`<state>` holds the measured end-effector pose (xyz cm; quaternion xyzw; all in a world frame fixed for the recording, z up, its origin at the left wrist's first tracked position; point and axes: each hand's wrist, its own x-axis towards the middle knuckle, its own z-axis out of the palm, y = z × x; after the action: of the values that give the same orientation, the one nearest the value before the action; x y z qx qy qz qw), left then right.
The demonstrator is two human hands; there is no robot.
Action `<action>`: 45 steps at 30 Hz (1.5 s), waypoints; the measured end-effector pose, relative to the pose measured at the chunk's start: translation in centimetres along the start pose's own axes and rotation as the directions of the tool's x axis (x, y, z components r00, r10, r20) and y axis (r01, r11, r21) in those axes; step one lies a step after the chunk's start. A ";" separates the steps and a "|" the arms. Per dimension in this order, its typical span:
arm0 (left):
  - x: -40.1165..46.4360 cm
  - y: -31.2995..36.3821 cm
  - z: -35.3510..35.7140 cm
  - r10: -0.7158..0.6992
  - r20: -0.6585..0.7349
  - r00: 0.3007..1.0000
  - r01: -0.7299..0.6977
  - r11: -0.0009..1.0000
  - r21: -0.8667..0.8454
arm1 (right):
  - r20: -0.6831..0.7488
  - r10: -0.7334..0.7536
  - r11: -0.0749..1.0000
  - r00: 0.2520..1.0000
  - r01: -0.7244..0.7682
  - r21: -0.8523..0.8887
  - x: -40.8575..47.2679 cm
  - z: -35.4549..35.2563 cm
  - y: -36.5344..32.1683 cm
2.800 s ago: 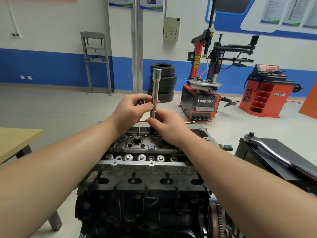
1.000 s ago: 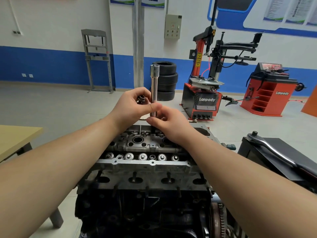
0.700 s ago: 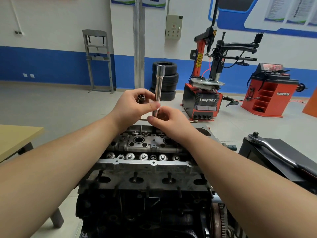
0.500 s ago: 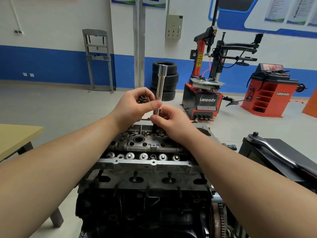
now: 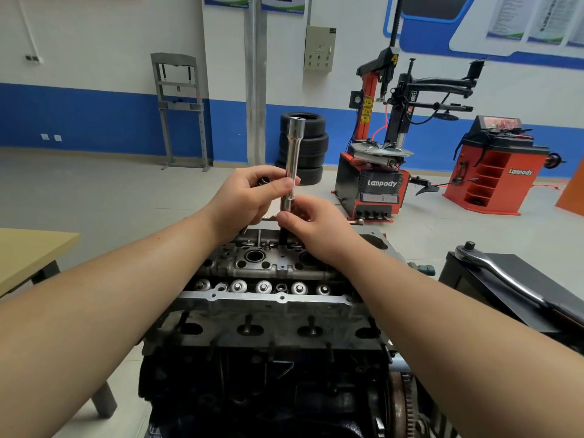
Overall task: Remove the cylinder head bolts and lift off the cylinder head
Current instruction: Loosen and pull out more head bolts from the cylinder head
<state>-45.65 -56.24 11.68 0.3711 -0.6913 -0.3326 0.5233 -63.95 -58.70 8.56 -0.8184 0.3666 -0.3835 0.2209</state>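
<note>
Head view: your left hand (image 5: pixel 246 197) pinched the long socket extension (image 5: pixel 292 159) mid-shaft, your right hand (image 5: pixel 311 224) gripped its lower end, over a far-side bolt hole. Cylinder head (image 5: pixel 271 279) sat on the block, not lifted. Looked like bolts were partway; count unclear.

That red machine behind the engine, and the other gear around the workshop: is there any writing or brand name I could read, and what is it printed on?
"Lanpody": white lettering on the black front panel of the red tyre changer.
"Lanpody": white lettering on the side of the red wheel balancer.
Yellow label on the tyre changer's column: too blurred to read.
Wall posters and the grey wall box: print too small to read.
Hands, tool and engine: no writing seen.
</note>
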 end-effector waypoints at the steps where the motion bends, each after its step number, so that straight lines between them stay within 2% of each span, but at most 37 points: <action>1: 0.0 -0.1 0.0 -0.012 0.027 1.000 0.012 1.000 -0.010 | 0.012 -0.001 1.000 1.000 0.001 0.014 0.0 -0.1 0.0; 6: -0.1 0.0 0.2 0.089 -0.066 0.994 -0.077 0.981 0.176 | 0.040 0.040 0.996 0.998 -0.043 0.083 0.2 0.1 -0.2; 9: 0.0 -0.2 0.1 0.104 -0.088 0.991 -0.082 0.971 0.224 | -0.003 0.048 0.999 0.999 -0.048 -0.003 0.1 0.3 -0.1; 12: 0.1 -0.2 0.1 0.103 -0.071 0.992 -0.087 0.975 0.204 | 0.019 0.031 0.999 0.999 -0.030 -0.020 0.1 0.1 0.0; 17: 0.2 -0.5 0.2 -0.006 0.030 1.000 0.005 1.000 0.028 | 0.071 0.042 0.999 0.997 -0.042 0.002 0.3 0.2 -0.2; 21: 0.1 -0.3 0.4 0.071 -0.026 0.997 -0.067 0.992 0.106 | 0.073 0.064 0.997 0.995 -0.066 0.036 0.3 0.4 -0.2; 25: 0.5 -0.6 0.2 0.084 -0.072 0.994 -0.072 0.986 0.153 | -0.023 0.067 0.997 0.997 -0.067 0.033 0.3 0.3 0.1; 30: 0.4 -0.6 0.4 0.091 -0.087 0.992 -0.081 0.991 0.109 | 0.007 0.030 1.000 1.000 -0.030 0.009 0.1 0.0 -0.1; 35: 0.1 0.1 0.4 -0.005 0.001 1.000 0.005 0.993 -0.114 | 0.018 0.042 0.999 0.999 -0.041 -0.033 0.1 -0.2 -0.1; 37: 0.1 0.1 0.4 -0.002 0.011 1.000 0.003 0.992 -0.123 | 0.033 0.048 0.998 0.998 -0.047 -0.033 0.2 -0.2 -0.2; 41: 0.1 0.0 0.3 0.008 -0.060 0.998 -0.012 0.997 -0.074 | 0.059 0.046 0.998 0.997 -0.048 0.042 0.1 -0.1 -0.4; 45: 0.6 -0.1 0.6 0.067 -0.171 0.983 -0.070 0.998 -0.009 | 0.003 0.043 0.996 0.999 -0.043 0.079 -0.1 0.1 -0.5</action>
<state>-46.30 -56.75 11.69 0.3703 -0.6538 -0.2864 0.5944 -63.70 -58.32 8.72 -0.8013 0.3686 -0.3922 0.2614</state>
